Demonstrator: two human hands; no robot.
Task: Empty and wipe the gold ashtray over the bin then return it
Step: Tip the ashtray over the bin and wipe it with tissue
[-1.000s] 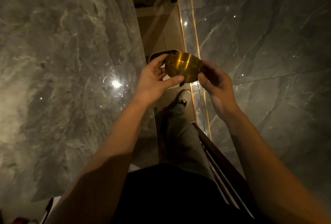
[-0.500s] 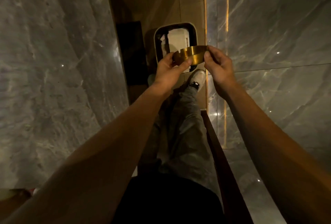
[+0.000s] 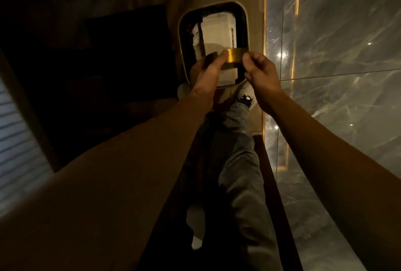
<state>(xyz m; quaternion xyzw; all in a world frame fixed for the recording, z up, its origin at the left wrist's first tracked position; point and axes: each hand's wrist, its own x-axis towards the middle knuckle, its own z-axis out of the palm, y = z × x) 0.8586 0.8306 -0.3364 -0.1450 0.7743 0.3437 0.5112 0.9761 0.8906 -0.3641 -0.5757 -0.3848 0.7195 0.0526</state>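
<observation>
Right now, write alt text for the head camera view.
Two bare hands, left hand and right hand, hold a shiny gold metal ashtray above an open rounded-rectangular bin with pale rubbish inside. Below are grey trousers and a white shoe.

ashtray (image 3: 234, 58): no text could be read on its gold wall
bin (image 3: 244, 23): no label or brand could be read on its rim; the white liner inside showed no print
shoe (image 3: 245, 97): too dark and small for any mark to be read
marble wall (image 3: 338, 53): no sign or number
</observation>
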